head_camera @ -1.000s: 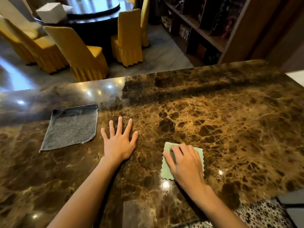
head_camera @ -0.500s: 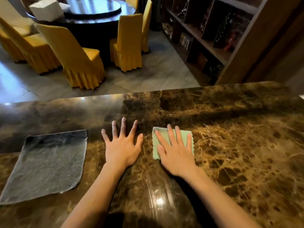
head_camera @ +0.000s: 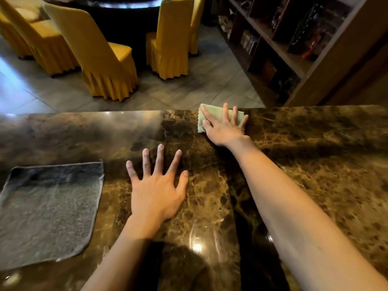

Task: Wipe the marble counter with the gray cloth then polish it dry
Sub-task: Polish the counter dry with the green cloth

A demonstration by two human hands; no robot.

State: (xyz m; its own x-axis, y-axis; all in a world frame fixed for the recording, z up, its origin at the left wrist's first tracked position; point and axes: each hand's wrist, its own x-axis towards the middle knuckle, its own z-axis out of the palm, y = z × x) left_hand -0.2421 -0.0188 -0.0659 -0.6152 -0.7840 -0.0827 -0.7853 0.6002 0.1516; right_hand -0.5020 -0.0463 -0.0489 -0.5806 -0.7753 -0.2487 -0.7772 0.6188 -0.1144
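The brown marble counter (head_camera: 315, 164) fills the lower view. A gray cloth (head_camera: 48, 211) lies flat and spread out on it at the left, untouched. My left hand (head_camera: 156, 192) rests palm down on the bare marble just right of that cloth, fingers spread, holding nothing. My right arm is stretched out to the counter's far edge. There my right hand (head_camera: 223, 128) presses flat on a small light-green cloth (head_camera: 212, 113), which it partly hides.
Beyond the far edge is a tiled floor with several yellow-covered chairs (head_camera: 100, 59) around a dark round table. A wooden bookshelf (head_camera: 283, 38) stands at the back right. The marble shows bright light reflections near me.
My right hand has slid the green cloth away from me, from near the front to the counter's far edge. My left hand stays planted. The gray cloth has not moved.
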